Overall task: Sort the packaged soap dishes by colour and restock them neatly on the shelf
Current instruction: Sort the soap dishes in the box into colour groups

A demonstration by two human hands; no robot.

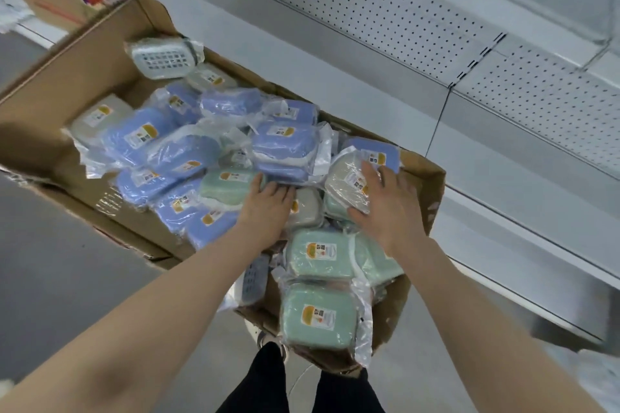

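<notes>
Left hand (268, 203) flat, fingers straight, lying on a green pack (228, 186) in the middle of the cardboard box (50, 84). Right hand (385, 204) spread wide over a beige pack (347, 178) by the box's right wall, touching it but not squeezing. 2 more green packs (318, 255) at the near end of the box. Lots of blue packs (144, 136) toward its left side and far end. 1 white dish with holes (164, 59) at the far corner. Grey shelf (503, 157) to the right of the box.

Probably light and hard inside, with a loose, slippery bag outside. Best to grab across the short sides of the dish itself, not the baggy plastic.
</notes>
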